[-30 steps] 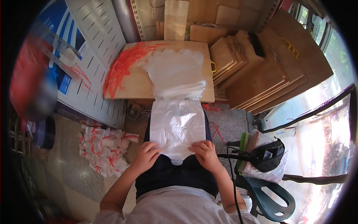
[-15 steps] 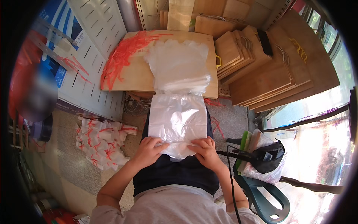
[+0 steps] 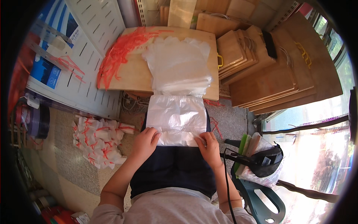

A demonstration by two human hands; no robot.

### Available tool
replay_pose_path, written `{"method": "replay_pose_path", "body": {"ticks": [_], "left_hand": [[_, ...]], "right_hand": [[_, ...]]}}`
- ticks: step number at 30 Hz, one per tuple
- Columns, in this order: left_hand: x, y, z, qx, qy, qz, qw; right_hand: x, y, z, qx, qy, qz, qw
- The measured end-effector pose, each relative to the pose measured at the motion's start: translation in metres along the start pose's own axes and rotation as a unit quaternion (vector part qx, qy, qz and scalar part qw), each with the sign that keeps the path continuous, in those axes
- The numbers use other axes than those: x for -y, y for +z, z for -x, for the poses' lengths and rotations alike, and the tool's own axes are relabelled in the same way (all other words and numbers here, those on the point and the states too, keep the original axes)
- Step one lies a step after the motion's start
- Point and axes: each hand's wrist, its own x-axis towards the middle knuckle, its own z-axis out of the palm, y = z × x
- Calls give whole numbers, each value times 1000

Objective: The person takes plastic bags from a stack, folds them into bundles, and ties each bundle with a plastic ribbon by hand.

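A thin white plastic bag (image 3: 176, 115) lies flat across my thighs, its near end folded over into a straight edge. My left hand (image 3: 148, 139) pinches the fold at its left corner. At the right corner my right hand (image 3: 209, 145) is closed on the same fold, thumb and fingers together. Just beyond, a stack of flat white plastic bags (image 3: 181, 63) rests on a wooden board (image 3: 136, 74). A heap of red plastic strips (image 3: 121, 52) spreads over the board's left side.
Bundles tied with red strips (image 3: 99, 140) lie on the floor at left, below a white slotted panel (image 3: 87, 41). Wooden boards (image 3: 268, 82) lean at the right. A dark green stool (image 3: 266, 203) with a black bag (image 3: 266, 162) stands by my right arm.
Both hands have moved slightly forward and apart. The bag's loose near end is now folded flat into a straight edge.
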Motion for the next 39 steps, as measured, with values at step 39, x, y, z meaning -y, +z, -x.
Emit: {"method": "replay_pose_path", "body": {"ticks": [39], "left_hand": [[91, -12, -86, 67, 21, 392, 917]], "right_hand": [[-78, 6, -87, 60, 75, -415, 905]]}}
